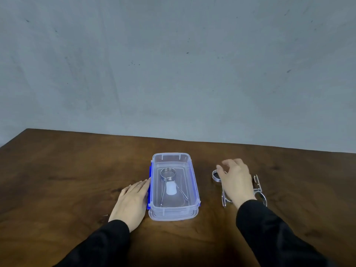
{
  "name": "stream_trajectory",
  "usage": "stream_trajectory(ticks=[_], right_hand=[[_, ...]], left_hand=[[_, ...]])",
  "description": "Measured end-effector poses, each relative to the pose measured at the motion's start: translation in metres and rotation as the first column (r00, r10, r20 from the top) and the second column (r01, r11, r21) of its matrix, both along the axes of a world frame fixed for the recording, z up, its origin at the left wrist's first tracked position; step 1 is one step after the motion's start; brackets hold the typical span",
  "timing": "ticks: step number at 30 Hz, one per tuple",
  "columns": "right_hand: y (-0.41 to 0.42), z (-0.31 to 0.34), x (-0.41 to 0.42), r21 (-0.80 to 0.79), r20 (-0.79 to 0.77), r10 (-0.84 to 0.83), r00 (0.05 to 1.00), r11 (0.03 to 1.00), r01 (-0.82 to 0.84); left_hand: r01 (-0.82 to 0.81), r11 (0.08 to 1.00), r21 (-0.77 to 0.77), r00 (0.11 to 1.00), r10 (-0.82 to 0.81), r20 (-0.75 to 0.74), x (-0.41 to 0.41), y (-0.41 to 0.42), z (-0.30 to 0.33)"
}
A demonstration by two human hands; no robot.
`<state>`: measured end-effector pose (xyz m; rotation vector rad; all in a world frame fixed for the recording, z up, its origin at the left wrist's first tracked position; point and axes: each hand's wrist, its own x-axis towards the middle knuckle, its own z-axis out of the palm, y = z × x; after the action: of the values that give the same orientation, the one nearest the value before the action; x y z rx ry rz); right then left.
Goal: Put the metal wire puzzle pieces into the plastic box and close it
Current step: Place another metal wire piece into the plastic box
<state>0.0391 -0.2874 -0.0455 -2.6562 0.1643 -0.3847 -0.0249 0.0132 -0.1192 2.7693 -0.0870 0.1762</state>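
I am laying my left hand (133, 201) flat on the wooden table (67, 180), palm down, fingers straight and together, gripping nothing, with their tips touching the blue clip side of the clear plastic box (174, 186). The box is sitting open, and one wire puzzle piece (169, 182) is lying inside it, ring end away from me, legs splayed toward me. I am holding my right hand (236, 182) over the table to the right of the box, fingers spread loosely and curled slightly, closed on nothing. Beneath that palm a second wire piece (218, 180) is lying, its ring showing by my thumb, and a third piece (260, 189) is lying just beside my hand's outer edge.
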Motion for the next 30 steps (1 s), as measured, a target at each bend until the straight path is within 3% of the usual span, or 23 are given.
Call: stream_trajectory(ticks=[2,4,6,10,18,30], right_hand=[[-0.028,-0.009,-0.005,-0.079,-0.042,-0.118,0.992,0.990,0.115],[-0.050,-0.012,-0.009,-0.060,-0.065,-0.221,0.973,0.974,0.218],[-0.069,-0.016,-0.007,-0.029,-0.189,-0.304,0.934,0.952,0.304],[-0.093,-0.032,0.003,0.018,-0.464,-0.267,0.845,0.950,0.310],[-0.096,-0.032,0.008,0.116,-0.448,-0.244,0.860,0.938,0.326],[-0.095,-0.023,0.012,-0.092,-0.409,-0.270,0.872,0.963,0.255]], left_hand=[[-0.005,1.000,-0.008,1.000,0.005,-0.009,0.000,0.001,-0.002],[-0.006,1.000,-0.003,1.000,0.006,0.000,0.001,0.001,-0.003],[-0.006,1.000,0.001,1.000,0.006,0.005,0.001,0.000,-0.003],[-0.006,1.000,0.001,1.000,0.006,-0.026,0.001,0.000,-0.001],[-0.013,1.000,-0.002,0.999,0.013,-0.048,-0.001,0.000,0.002],[-0.011,1.000,-0.014,0.999,0.010,-0.042,-0.001,0.000,0.003]])
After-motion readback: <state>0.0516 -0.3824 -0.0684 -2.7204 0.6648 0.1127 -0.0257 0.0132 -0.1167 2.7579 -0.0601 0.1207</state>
